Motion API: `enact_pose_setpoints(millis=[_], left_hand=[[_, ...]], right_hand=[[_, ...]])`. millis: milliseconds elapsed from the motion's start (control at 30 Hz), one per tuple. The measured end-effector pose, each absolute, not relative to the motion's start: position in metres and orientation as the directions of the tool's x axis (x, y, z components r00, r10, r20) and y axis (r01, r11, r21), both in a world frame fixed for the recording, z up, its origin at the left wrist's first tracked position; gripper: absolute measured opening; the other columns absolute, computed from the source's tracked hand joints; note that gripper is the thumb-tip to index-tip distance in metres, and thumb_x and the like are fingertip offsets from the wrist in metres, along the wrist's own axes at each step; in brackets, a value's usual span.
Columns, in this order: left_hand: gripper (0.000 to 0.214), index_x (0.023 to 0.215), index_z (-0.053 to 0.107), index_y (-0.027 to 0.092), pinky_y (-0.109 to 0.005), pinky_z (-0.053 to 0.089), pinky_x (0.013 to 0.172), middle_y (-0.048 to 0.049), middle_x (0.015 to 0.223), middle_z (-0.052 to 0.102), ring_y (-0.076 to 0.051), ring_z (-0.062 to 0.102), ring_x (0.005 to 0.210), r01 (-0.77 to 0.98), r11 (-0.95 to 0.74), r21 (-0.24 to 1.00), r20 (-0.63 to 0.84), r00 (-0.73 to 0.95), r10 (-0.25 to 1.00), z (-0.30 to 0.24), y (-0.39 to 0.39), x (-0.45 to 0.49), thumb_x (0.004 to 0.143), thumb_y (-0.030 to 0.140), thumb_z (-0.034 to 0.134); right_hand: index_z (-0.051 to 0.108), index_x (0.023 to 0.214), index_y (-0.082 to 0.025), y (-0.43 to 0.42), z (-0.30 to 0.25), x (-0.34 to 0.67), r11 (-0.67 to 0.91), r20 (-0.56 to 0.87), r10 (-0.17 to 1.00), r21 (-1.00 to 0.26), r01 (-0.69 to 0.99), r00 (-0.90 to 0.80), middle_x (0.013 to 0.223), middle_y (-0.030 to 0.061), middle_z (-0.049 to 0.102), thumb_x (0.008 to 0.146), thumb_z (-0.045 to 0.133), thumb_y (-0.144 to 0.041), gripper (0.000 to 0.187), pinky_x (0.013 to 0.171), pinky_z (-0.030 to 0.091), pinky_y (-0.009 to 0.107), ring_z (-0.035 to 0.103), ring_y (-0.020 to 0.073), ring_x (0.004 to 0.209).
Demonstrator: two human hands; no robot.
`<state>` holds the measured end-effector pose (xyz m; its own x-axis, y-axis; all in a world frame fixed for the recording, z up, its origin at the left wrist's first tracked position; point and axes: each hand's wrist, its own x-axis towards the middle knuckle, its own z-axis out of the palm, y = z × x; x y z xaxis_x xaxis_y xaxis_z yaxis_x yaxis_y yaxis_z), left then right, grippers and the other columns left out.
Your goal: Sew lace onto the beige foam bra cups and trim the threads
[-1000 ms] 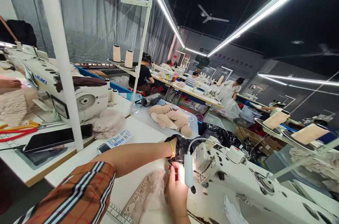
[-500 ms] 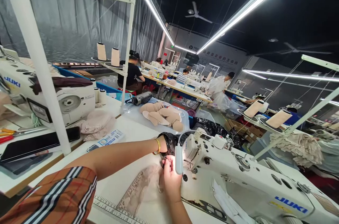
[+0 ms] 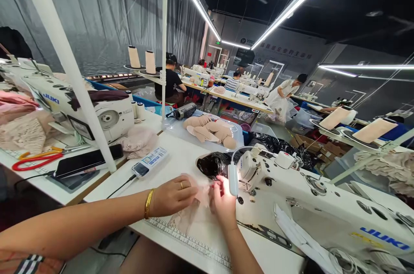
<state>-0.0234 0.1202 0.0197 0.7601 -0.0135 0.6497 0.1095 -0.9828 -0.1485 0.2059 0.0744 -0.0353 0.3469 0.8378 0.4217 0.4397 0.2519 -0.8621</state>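
A piece of beige lace fabric (image 3: 190, 215) lies on the white sewing table (image 3: 181, 166) in front of a white JUKI sewing machine (image 3: 310, 200). My left hand (image 3: 171, 196), with a gold ring and bangle, rests on the fabric with its fingers pinching the upper edge. My right hand (image 3: 223, 200) grips the same fabric close to the needle area, lit by a small lamp (image 3: 233, 179). A black plastic bag (image 3: 213, 164) sits just behind the hands.
A remote-like device (image 3: 150, 162) and crumpled beige cloth (image 3: 139, 142) lie to the left. A second JUKI machine (image 3: 97, 110), a phone (image 3: 87, 162) and red-handled scissors (image 3: 35, 159) are on the neighbouring table. Padded cups (image 3: 211, 131) fill a tray. Other people work further back.
My left hand drew back from behind the machine head and now lies on the fabric. The camera view shifted, showing more of the table's front edge.
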Motion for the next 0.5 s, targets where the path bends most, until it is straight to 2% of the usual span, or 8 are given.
enact_pose_setpoints(millis=[133, 233, 267, 333, 400, 433, 500], left_hand=[[0.024, 0.104, 0.066, 0.019, -0.040, 0.061, 0.078, -0.0106, 0.097, 0.079, -0.020, 0.067, 0.076, 0.049, -0.982, -0.185, 0.681, 0.726, -0.092, 0.022, 0.103, -0.029, 0.096, 0.000, 0.053], [0.025, 0.109, 0.067, 0.020, -0.041, 0.060, 0.083, -0.0111, 0.103, 0.079, -0.022, 0.069, 0.083, -0.006, -0.993, -0.122, 0.710, 0.698, -0.091, 0.023, 0.098, -0.032, 0.095, 0.002, 0.056], [0.024, 0.109, 0.067, 0.020, -0.043, 0.059, 0.088, -0.0117, 0.106, 0.079, -0.023, 0.070, 0.089, -0.001, -0.999, -0.043, 0.714, 0.699, -0.032, 0.024, 0.097, -0.032, 0.095, 0.004, 0.056], [0.017, 0.105, 0.065, 0.021, -0.046, 0.055, 0.093, -0.0114, 0.105, 0.077, -0.025, 0.069, 0.094, 0.096, -0.955, 0.282, 0.654, 0.709, 0.264, 0.028, 0.096, -0.031, 0.097, 0.010, 0.054], [0.014, 0.101, 0.063, 0.020, -0.043, 0.054, 0.087, -0.0093, 0.098, 0.074, -0.025, 0.067, 0.088, 0.239, -0.744, 0.624, 0.445, 0.674, 0.590, 0.036, 0.097, -0.027, 0.101, 0.021, 0.049], [0.016, 0.100, 0.061, 0.020, -0.040, 0.054, 0.081, -0.0072, 0.093, 0.072, -0.023, 0.065, 0.084, 0.283, -0.618, 0.734, 0.327, 0.650, 0.686, 0.041, 0.098, -0.024, 0.103, 0.027, 0.046], [0.022, 0.099, 0.057, 0.021, -0.033, 0.052, 0.072, -0.0039, 0.088, 0.068, -0.021, 0.062, 0.079, 0.305, -0.460, 0.834, 0.175, 0.644, 0.745, 0.051, 0.099, -0.016, 0.104, 0.037, 0.043]], right_hand=[[0.073, 0.127, -0.023, 0.046, -0.017, 0.217, 0.174, 0.323, 0.919, -0.847, 0.502, 0.227, 0.100, 0.0095, 0.079, 0.099, 0.058, -0.040, 0.037, 0.066, 0.059, 0.033, 0.073, 0.0228, 0.074], [0.079, 0.119, -0.025, 0.020, -0.007, 0.233, 0.132, 0.298, 0.927, -0.828, 0.546, 0.228, 0.105, 0.0091, 0.079, 0.097, 0.059, -0.042, 0.034, 0.076, 0.058, 0.034, 0.074, 0.0258, 0.089], [0.080, 0.114, -0.025, 0.012, -0.006, 0.240, 0.119, 0.295, 0.924, -0.824, 0.554, 0.242, 0.107, 0.0093, 0.078, 0.096, 0.060, -0.044, 0.033, 0.078, 0.058, 0.035, 0.073, 0.0267, 0.093], [0.080, 0.107, -0.024, -0.004, -0.006, 0.251, 0.092, 0.288, 0.917, -0.825, 0.558, 0.276, 0.110, 0.0102, 0.078, 0.095, 0.060, -0.047, 0.033, 0.078, 0.058, 0.035, 0.073, 0.0279, 0.096], [0.080, 0.102, -0.023, -0.016, -0.008, 0.258, 0.069, 0.277, 0.912, -0.831, 0.551, 0.304, 0.108, 0.0116, 0.079, 0.094, 0.061, -0.049, 0.034, 0.076, 0.060, 0.036, 0.073, 0.0287, 0.094], [0.080, 0.102, -0.023, -0.021, -0.008, 0.258, 0.059, 0.271, 0.911, -0.833, 0.551, 0.312, 0.108, 0.0123, 0.079, 0.094, 0.061, -0.050, 0.034, 0.075, 0.060, 0.036, 0.074, 0.0290, 0.094], [0.080, 0.108, -0.023, -0.027, -0.006, 0.251, 0.055, 0.240, 0.925, -0.853, 0.519, 0.295, 0.113, 0.0135, 0.078, 0.095, 0.062, -0.051, 0.035, 0.074, 0.061, 0.036, 0.074, 0.0294, 0.097]])
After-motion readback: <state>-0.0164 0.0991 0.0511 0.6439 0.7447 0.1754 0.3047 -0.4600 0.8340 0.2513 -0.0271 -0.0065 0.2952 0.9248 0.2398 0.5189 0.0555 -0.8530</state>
